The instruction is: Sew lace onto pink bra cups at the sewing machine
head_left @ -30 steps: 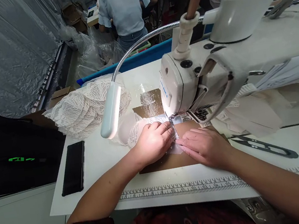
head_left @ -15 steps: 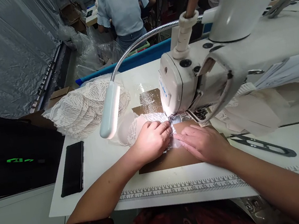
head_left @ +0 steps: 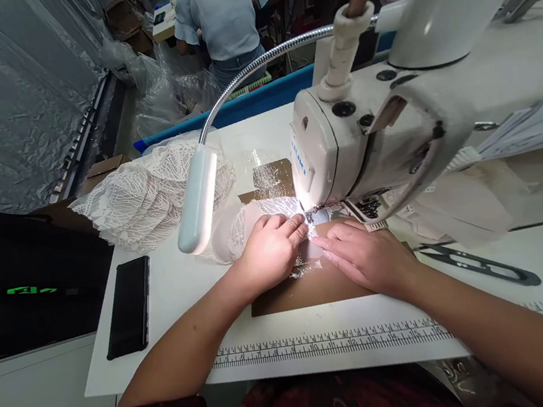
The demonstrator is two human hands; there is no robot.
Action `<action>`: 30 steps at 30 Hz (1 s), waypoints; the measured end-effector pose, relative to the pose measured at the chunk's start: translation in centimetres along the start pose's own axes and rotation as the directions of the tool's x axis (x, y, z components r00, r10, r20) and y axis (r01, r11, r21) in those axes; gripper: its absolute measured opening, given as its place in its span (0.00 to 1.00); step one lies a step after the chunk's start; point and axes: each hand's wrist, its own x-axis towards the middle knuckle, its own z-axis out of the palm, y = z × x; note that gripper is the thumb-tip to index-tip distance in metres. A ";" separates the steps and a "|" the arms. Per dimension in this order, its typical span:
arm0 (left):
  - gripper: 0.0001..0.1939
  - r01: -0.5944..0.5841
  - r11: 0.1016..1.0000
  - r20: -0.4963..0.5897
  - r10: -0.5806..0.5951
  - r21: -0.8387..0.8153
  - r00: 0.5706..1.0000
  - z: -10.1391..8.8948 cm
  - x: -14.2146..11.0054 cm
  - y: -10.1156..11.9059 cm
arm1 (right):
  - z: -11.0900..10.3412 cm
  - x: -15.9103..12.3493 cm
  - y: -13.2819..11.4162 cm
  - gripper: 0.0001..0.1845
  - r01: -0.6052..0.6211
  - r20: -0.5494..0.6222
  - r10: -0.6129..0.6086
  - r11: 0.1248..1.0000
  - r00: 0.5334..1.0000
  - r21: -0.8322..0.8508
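A piece of white lace with sheer fabric lies under the needle end of a white sewing machine. My left hand rests on the lace just left of the needle, its fingers lying flat and pointing toward the presser foot. On the other side, my right hand has thumb and forefinger closed at the lace's near right edge, close in front of the foot. Part of the lace is hidden beneath my left hand. Brown board covers the tabletop under both hands.
A lamp on a bendy metal neck hangs left of the needle. Stacked lace pieces lie behind it. A phone sits at left, thread snips at right, a ruler strip along the front edge. Another person sits beyond.
The lace under my hands has shifted slightly away from me, toward the needle. Both hands have moved with it only a little. The whole view has tilted slightly.
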 end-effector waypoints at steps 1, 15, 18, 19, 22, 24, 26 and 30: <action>0.20 0.006 1.000 -0.003 -0.006 0.006 1.000 0.1 0.1 -0.1 | 0.0 0.2 -0.1 0.16 -0.023 0.010 0.023 1.000 1.000 0.006; 0.18 0.131 0.988 -0.146 -0.142 -0.078 0.979 1.7 0.6 -2.1 | -0.1 0.9 -0.5 0.19 -0.156 0.047 0.154 0.986 0.987 0.057; 0.18 0.165 0.978 -0.184 -0.188 -0.131 0.965 1.7 0.5 -2.2 | 0.0 0.9 -0.5 0.18 -0.140 0.049 0.138 0.989 0.989 0.043; 0.18 0.174 0.974 -0.194 -0.200 -0.144 0.960 1.7 0.5 -2.2 | 0.0 0.9 -0.5 0.18 -0.133 0.048 0.131 0.990 0.990 0.038; 0.21 0.203 0.964 -0.210 -0.238 -0.171 0.948 1.7 0.3 -2.1 | -0.1 1.0 -0.5 0.18 -0.121 0.052 0.120 0.992 0.991 0.034; 0.22 0.233 0.954 -0.226 -0.273 -0.187 0.935 1.8 0.2 -2.2 | -0.5 0.9 -0.6 0.19 -0.107 0.066 0.104 0.993 0.992 0.047; 0.20 0.260 0.940 -0.251 -0.312 -0.219 0.916 1.9 0.1 -2.3 | -1.3 0.4 -0.6 0.20 -0.093 0.091 0.087 0.994 0.992 0.055; 0.13 0.327 0.878 -0.249 -0.424 -0.349 0.871 1.5 -1.0 -2.2 | -3.8 -2.6 0.1 0.19 -0.112 0.167 0.107 0.994 0.980 0.020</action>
